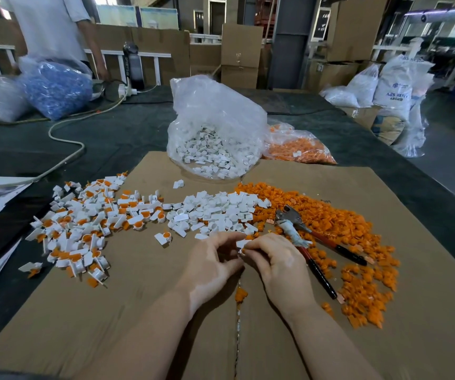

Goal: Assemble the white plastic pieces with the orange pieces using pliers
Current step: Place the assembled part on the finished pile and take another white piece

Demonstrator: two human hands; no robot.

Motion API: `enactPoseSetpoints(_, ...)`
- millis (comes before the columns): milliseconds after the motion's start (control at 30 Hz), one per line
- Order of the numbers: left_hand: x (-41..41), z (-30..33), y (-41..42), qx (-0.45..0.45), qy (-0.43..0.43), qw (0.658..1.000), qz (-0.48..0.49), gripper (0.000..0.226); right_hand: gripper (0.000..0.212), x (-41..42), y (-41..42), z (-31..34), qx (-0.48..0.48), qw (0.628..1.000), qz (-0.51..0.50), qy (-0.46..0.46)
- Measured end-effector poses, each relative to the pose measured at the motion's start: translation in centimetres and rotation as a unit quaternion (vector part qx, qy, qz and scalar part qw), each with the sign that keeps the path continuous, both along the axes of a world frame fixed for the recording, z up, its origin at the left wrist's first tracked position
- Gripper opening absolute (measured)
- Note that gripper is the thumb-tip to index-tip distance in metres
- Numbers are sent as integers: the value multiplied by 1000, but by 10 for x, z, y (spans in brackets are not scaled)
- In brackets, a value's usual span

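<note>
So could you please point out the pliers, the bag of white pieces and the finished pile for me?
pliers [289, 218], head view, on the metal head.
bag of white pieces [215, 122], head view, on its clear front wall.
finished pile [84, 215], head view, on its middle.

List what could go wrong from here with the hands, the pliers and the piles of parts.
1. Both hands, left hand and right hand, pinch one small white plastic piece; it may slip and drop.
2. The red-and-black-handled metal pliers lie on the loose orange plastic pieces; grabbing them could scatter parts.
3. The unassembled white pile touches the assembled white-and-orange pile; they might get mixed.
</note>
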State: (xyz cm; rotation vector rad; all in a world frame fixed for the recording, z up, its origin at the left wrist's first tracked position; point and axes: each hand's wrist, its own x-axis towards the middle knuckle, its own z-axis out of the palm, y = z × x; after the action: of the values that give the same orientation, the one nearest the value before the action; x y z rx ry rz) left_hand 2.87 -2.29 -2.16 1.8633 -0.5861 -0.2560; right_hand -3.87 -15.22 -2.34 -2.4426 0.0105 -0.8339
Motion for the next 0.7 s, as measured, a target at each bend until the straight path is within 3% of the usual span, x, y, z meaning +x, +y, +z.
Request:
enactPoseSetpoints(233, 1, -2, -2, 4, 1, 1000, 23, 30, 16, -1, 0, -2, 66, 998, -14, -13)
enactPoseSetpoints(533, 1, -4, -2, 18, -16, 1000, 13, 32, 5, -1, 0, 0, 17, 1000, -5, 12)
enactPoseSetpoints(700, -2, -2, 1, 2, -39, 997, 70, 22, 6, -1, -2, -2, 38, 997, -68, -20)
